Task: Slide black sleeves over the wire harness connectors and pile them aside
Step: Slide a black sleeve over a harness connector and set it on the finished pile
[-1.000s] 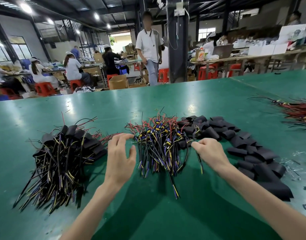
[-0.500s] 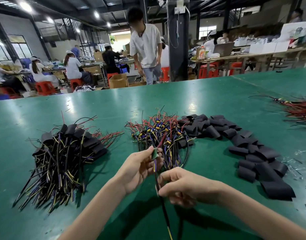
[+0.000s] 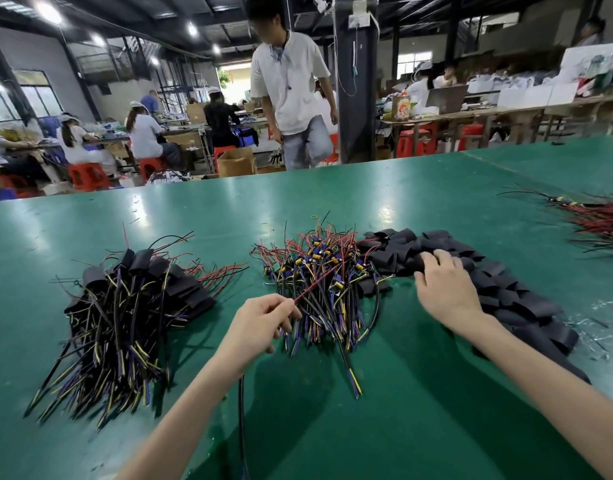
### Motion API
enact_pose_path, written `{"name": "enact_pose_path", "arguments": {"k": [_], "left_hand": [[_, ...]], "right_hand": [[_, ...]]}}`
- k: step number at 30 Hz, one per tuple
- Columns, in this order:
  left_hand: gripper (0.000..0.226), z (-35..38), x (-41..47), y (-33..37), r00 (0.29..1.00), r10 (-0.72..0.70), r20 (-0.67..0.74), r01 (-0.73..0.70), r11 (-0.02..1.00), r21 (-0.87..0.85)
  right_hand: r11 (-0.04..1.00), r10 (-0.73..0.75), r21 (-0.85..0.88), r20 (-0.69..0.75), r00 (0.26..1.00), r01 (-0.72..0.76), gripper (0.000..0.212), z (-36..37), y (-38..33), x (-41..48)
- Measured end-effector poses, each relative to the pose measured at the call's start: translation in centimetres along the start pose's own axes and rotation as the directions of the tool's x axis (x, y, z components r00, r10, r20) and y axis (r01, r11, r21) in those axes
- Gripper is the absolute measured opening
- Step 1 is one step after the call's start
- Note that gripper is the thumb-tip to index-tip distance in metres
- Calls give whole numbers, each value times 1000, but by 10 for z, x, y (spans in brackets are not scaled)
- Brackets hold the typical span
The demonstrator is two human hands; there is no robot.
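Note:
A heap of bare wire harnesses with red, black, yellow and blue leads lies mid-table. My left hand grips one harness: its red lead runs up to the right and its black cable hangs below my wrist. To the right spreads a band of flat black sleeves. My right hand rests on those sleeves, fingers reaching into them; whether it holds one I cannot tell. At the left lies the pile of sleeved harnesses.
The green table stretches wide. Another bundle of red and black wires lies at the far right edge. A person in a white shirt stands beyond the table's far edge. Seated workers, red stools and cartons fill the background.
My right hand let go of the harness and moved right onto the black sleeves. My left hand keeps the harness and dropped lower. The standing person came closer.

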State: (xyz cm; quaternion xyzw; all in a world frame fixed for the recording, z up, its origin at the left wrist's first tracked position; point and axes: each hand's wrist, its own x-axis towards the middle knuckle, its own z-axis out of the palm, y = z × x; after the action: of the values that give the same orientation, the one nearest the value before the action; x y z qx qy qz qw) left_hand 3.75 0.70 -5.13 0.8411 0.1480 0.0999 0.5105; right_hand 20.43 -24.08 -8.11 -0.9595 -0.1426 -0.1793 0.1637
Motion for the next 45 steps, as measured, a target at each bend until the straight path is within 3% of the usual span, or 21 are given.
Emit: {"name": "enact_pose_path", "arguments": {"k": [5,8,13,16,20,24,26,29,33,37,45], "left_hand": [[24,4,-1,-7,987,160,8,-156,947,280],[27,5,-1,-7,980,197,14,-193,940,280],[23,9,-1,-9,971,238,-16,-226,942,250],[17,11,-2,-11,951,307,-41,-284,917,280],[25,10,-3,-10,924,375,-75,-342,897,279],[34,9,-6,-9,896,440,-66,-404,866,296],[31,10,-7,-9,893,445,-67,-411,868,279],[23,9,-7,-8,901,426,-79,-399,888,230],[29,8,-10,-3,911,407,-69,-395,908,139],[29,6,-11,-2,914,400,-74,-390,913,119],[20,10,-12,-4,905,421,-66,-406,899,163]], "right_hand": [[975,28,-223,123,992,0,35,10,8,14],[976,28,-219,114,993,-3,27,13,6,15],[977,29,-215,99,995,-7,44,17,0,11],[973,38,-230,103,994,-14,36,17,-2,10],[996,66,-63,109,992,-60,25,14,0,12],[959,145,225,141,979,-174,43,1,1,12],[958,112,261,53,992,-122,49,-5,-1,5],[938,-102,323,-86,991,124,43,-16,-13,-10],[849,-326,395,-128,936,350,38,-26,-37,-27],[796,-407,449,-102,908,407,42,-25,-51,-37],[771,-418,492,-89,904,405,42,-29,-57,-43]]}}
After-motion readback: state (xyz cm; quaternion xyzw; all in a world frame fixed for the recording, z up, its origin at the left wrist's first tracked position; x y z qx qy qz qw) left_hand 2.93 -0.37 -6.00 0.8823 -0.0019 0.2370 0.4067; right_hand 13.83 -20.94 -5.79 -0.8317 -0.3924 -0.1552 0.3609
